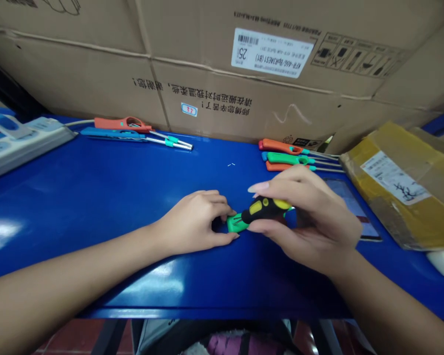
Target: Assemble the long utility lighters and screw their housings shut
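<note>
Above the glossy blue desk (96, 182), the left hand (192, 222) has its fingers curled against a black-and-yellow plastic handle with a green end (261, 209), lying between the hands; the right hand's (307, 217) fingers pinch its middle.

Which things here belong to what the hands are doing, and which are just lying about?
In use: black-and-yellow grip, its green end, right hand, left hand.
Lying about: orange grip, blue grip, green grip, power strip, taped parcel.
</note>
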Tool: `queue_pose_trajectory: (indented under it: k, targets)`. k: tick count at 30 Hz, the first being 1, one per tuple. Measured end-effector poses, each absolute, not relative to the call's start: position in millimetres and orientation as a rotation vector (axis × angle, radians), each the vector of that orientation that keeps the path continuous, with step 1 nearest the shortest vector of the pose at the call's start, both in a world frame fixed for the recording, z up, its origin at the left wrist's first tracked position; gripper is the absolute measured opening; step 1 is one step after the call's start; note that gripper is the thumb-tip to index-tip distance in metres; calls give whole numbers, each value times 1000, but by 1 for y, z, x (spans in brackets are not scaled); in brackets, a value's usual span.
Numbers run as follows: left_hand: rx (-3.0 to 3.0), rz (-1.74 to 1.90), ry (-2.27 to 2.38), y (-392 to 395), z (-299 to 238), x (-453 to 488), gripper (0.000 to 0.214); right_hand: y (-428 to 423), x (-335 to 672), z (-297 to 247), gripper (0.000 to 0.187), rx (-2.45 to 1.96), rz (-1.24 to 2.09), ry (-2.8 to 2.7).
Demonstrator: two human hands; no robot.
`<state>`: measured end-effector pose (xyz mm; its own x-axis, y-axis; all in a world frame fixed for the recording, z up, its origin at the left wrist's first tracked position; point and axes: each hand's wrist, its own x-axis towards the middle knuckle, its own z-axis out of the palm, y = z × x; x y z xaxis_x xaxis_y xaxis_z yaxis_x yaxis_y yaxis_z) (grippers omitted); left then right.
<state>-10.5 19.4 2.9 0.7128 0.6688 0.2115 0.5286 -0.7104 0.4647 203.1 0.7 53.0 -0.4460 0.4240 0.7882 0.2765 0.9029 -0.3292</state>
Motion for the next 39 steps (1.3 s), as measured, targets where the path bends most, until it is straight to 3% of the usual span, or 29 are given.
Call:
queue_pose_trajectory:
  k: [6, 12, 17, 21, 24, 29, 35, 39]
  targets:
    - [2565, 532, 944, 19, 3, -11, 24, 0, 202, 49, 55, -463, 402, -2046]
    - [2570, 535, 938, 19, 4, -10, 19, 3, 205, 44, 51, -601, 292, -1945]
    - [2568, 541, 928, 19, 4, -11, 20, 3, 209, 45, 55, -608, 522, -1999]
    - [2595, 559, 938, 19, 4, -10, 21, 8, 206, 45, 43, -586, 315, -1975]
    - [2598, 561, 929, 19, 4, -10, 20, 8, 207, 43, 45, -563, 279, -1979]
    - [2573, 579, 934, 19, 5, -10, 18, 3, 207, 43, 54, -521, 497, -2056]
    - [2550, 555, 932, 19, 4, -10, 19, 6, 201, 44, 49, -435, 308, -2031]
    - [2529, 556, 928, 19, 4, -10, 20, 4, 204, 46, 55, -414, 243, -2074]
